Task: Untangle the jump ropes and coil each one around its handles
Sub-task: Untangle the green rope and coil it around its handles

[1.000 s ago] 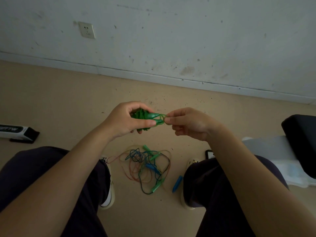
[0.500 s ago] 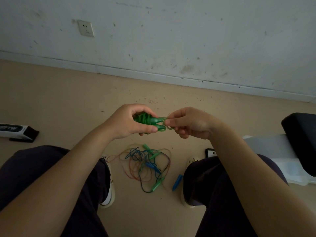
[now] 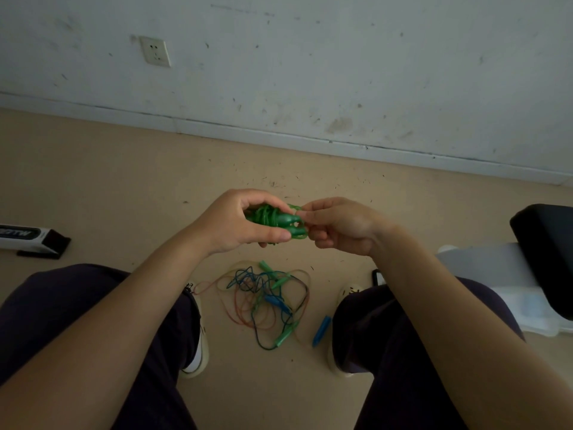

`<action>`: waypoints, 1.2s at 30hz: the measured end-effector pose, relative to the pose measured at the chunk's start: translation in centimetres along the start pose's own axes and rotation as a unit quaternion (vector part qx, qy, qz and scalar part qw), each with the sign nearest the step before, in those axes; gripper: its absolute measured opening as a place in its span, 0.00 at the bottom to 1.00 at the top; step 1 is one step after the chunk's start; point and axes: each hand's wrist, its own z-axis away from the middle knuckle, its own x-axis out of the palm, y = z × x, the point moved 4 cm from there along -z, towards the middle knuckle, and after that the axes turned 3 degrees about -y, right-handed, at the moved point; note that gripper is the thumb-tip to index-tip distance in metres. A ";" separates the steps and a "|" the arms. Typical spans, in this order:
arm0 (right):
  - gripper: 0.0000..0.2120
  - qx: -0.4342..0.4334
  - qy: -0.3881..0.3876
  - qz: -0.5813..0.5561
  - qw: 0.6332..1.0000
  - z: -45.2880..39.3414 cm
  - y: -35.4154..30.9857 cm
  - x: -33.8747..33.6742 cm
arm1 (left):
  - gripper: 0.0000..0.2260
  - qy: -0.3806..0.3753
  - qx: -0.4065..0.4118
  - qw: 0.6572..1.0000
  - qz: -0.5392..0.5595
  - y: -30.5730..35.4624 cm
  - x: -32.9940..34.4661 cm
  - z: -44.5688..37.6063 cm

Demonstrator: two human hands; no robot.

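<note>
Hands (image 3: 235,220) (image 3: 338,226) grip green rope (image 3: 273,219)

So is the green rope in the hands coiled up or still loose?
Mostly coiled: the green rope is bunched around its handles in the left hand, while the right hand pinches one last loop.

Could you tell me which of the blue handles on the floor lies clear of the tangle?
The blue handle beside the right shoe; the other blue handle sits inside the tangled ropes.

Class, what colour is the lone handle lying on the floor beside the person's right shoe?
Blue: the lone handle, seen in the head view.
</note>
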 end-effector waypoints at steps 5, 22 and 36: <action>0.10 0.016 -0.031 -0.029 0.999 0.2 -0.3 0.5 | 0.17 0.002 0.002 1.000 0.015 0.0 0.3 0.1; 0.09 -0.026 0.021 0.021 0.999 0.5 -0.3 -0.1 | 0.14 0.055 -0.002 0.998 -0.029 -0.5 -0.4 -0.1; 0.04 -0.114 0.079 -0.059 0.989 0.3 -0.8 0.2 | 0.17 0.100 -0.016 0.995 0.012 0.1 -0.8 0.0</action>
